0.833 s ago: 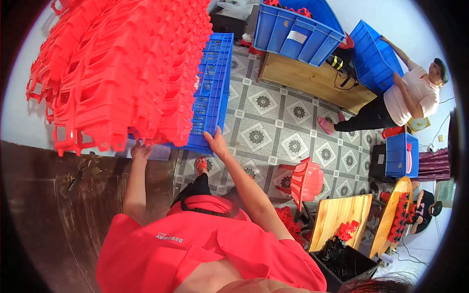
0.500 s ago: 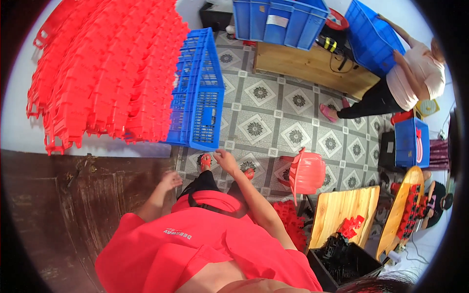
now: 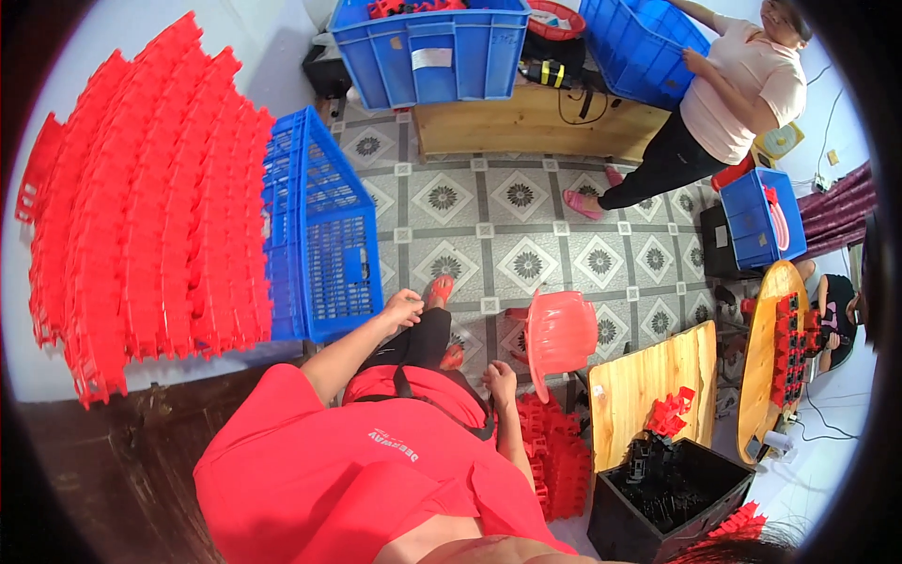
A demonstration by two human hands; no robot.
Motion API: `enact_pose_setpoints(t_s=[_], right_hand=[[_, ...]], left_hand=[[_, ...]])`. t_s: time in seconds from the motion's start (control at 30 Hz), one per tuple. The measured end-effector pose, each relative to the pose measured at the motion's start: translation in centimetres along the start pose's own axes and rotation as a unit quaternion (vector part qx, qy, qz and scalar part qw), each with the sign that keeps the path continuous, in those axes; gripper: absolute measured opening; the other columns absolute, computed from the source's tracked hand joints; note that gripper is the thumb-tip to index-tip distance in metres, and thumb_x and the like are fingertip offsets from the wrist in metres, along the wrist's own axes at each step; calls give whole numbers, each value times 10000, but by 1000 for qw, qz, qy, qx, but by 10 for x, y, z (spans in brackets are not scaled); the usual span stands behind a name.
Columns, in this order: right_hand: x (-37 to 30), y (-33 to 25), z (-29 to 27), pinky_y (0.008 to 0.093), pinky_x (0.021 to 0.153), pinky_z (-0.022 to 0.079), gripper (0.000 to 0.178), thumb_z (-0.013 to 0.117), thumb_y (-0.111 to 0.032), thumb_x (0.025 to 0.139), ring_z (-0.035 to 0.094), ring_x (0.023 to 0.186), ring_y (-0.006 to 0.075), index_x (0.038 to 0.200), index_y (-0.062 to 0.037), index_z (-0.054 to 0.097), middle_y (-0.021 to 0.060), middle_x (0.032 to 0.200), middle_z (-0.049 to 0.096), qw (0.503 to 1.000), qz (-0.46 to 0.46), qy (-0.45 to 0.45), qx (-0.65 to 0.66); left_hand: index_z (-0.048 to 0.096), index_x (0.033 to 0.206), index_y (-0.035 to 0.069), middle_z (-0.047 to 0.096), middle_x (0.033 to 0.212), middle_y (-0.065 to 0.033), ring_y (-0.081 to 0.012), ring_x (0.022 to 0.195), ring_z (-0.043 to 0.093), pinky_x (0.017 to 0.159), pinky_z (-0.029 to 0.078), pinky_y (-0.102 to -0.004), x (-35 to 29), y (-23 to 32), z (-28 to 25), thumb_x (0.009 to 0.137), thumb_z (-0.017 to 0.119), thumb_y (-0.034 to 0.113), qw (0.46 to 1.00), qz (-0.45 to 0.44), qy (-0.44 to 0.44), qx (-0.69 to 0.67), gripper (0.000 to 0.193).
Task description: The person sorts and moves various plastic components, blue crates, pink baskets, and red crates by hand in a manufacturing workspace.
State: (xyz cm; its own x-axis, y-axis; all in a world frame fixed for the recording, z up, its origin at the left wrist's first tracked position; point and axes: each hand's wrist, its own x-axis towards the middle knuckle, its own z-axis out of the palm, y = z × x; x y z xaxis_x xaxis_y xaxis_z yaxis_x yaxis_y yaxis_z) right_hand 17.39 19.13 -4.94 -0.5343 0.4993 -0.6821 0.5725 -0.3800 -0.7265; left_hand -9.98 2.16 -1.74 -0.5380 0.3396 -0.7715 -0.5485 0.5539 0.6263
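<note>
My left hand [image 3: 404, 308] hangs in front of me beside the blue slatted crate [image 3: 340, 263], its fingers loosely bent and nothing visible in them. Low at my right side is my right hand [image 3: 501, 383], empty, with fingers partly bent. It is nearest to the red plastic chair [image 3: 561, 331] and a heap of red plastic parts [image 3: 554, 461] on the floor. A tall stack of red plastic parts [image 3: 150, 216] rises at the left, next to the crate. Neither hand touches any of these things.
A blue bin [image 3: 432, 70] stands on a wooden bench [image 3: 526, 125] at the back. A co-worker [image 3: 742, 85] holds another blue bin [image 3: 644, 52]. To the right are a black box [image 3: 658, 526], a wooden board [image 3: 648, 390] and a second person [image 3: 832, 301] by a table [image 3: 752, 404].
My view has swung to the right, so the stack and crate sit further left. My left hand has swung forward and my right hand back to my side. The co-worker still holds the bin.
</note>
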Motion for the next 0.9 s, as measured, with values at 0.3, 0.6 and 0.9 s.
enact_pose_setpoints(t_s=[0.3, 0.6, 0.9], right_hand=[[82, -87, 25, 234, 540, 455, 354, 563, -155, 886, 601, 669, 136, 1190, 22, 524, 85, 832, 629, 1000, 16, -23, -9], [269, -304, 66, 278, 603, 475, 344, 568, -231, 885, 585, 669, 124, 1136, 3, 586, 68, 755, 640, 963, -211, -17, -170], [388, -684, 101, 374, 1094, 236, 802, 565, -457, 878, 312, 1334, 331, 1388, 85, 266, 275, 1424, 308, 897, -408, 50, 164]], left_hand=[[454, 1166, 110, 616, 905, -79, -177, 688, 620, 593, 512, -332, 109, 123, -6, 843, 656, 296, 998, 14, -46, -45, 424], [-159, 1449, 210, 28, 1521, -153, -442, 1350, 162, 908, 437, -586, 161, 447, -138, 683, 651, 690, 909, 267, 69, -311, 1213], [40, 1455, 211, 30, 1498, -166, -468, 1354, 59, 985, 304, -674, 212, 568, -148, 638, 717, 655, 833, 236, 89, -493, 1151]])
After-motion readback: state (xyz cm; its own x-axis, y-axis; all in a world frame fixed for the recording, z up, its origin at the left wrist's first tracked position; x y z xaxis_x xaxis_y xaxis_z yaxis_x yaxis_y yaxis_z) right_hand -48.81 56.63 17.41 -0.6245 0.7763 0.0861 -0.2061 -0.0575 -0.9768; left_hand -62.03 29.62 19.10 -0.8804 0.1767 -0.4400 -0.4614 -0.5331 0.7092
